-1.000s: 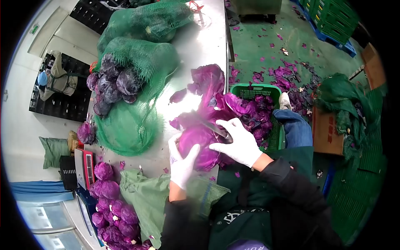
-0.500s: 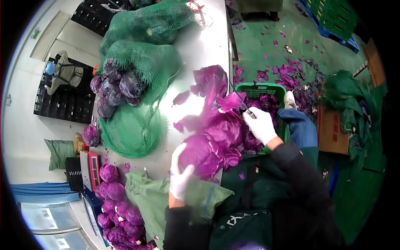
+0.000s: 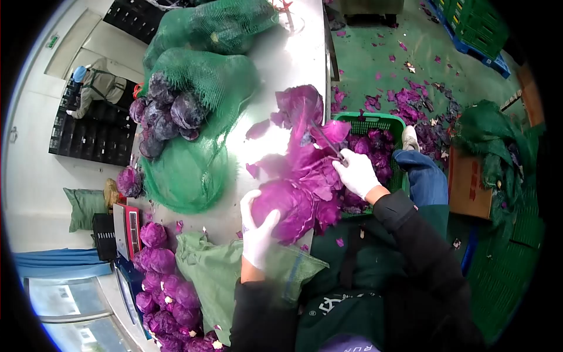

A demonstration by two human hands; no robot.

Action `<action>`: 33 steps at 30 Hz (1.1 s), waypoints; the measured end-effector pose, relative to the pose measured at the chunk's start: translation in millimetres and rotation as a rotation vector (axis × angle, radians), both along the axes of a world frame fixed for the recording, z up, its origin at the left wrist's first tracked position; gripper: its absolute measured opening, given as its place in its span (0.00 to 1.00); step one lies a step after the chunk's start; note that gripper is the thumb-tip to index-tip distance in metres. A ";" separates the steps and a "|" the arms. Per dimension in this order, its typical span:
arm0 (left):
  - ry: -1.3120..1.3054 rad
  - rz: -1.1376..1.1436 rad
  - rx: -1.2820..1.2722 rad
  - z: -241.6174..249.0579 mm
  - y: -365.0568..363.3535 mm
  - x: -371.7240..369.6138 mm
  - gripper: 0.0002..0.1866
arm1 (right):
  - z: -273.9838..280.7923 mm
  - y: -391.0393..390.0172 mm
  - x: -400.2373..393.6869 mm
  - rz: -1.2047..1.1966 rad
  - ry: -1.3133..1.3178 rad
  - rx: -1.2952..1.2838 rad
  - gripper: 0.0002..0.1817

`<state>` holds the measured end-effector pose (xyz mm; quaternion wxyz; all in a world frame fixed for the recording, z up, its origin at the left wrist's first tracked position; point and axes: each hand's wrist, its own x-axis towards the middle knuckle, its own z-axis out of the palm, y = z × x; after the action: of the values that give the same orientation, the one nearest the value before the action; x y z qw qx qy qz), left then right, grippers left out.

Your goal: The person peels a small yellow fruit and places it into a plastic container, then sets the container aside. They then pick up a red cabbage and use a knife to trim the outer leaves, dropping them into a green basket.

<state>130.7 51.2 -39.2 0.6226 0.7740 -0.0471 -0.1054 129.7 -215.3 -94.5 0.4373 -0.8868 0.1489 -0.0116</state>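
**Red cabbage held at the worktop edge, knife working the outer leaves**

The left hand [image 3: 258, 234], in a white glove, is cupped around the near side of a red cabbage [image 3: 287, 205], thumb spread over the top; this steadies the head on the steel worktop [image 3: 293, 64] close to its right edge. The right hand [image 3: 356, 173], also gloved, is closed around the handle of a knife [image 3: 325, 141], whose blade points away among loose leaves [image 3: 299, 111] spread beyond the head. Working at the edge looks meant to let trimmings drop into the green crate [image 3: 375, 124] just beside it, already full of purple scraps.

Farther back lie 2 green net sacks [image 3: 193, 88], the nearer one open with dark cabbages spilling out. Trimmed heads [image 3: 158, 264] are piled at lower left beside a scale [image 3: 130, 232].

White lettering shows on the dark apron [image 3: 334, 302] but cannot be read. A cardboard box [image 3: 469, 182] on the floor has red print, also illegible.
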 end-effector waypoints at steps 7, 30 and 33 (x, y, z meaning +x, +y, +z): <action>-0.073 0.025 -0.121 10.4 -8.1 -2.7 0.40 | 61.6 19.6 -13.4 0.211 -0.280 -0.050 0.36; -0.565 -0.393 0.283 10.0 -4.4 -20.8 0.62 | 23.1 -2.0 47.8 0.020 -0.089 -0.234 0.14; -0.485 -0.355 0.240 6.9 -0.6 -22.7 0.62 | 14.2 -16.1 27.5 -0.155 -0.308 -0.249 0.16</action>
<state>108.0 50.6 -32.3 0.4694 0.8241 -0.3158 -0.0296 157.3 -231.4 -80.3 0.3397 -0.9077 0.1453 -0.1990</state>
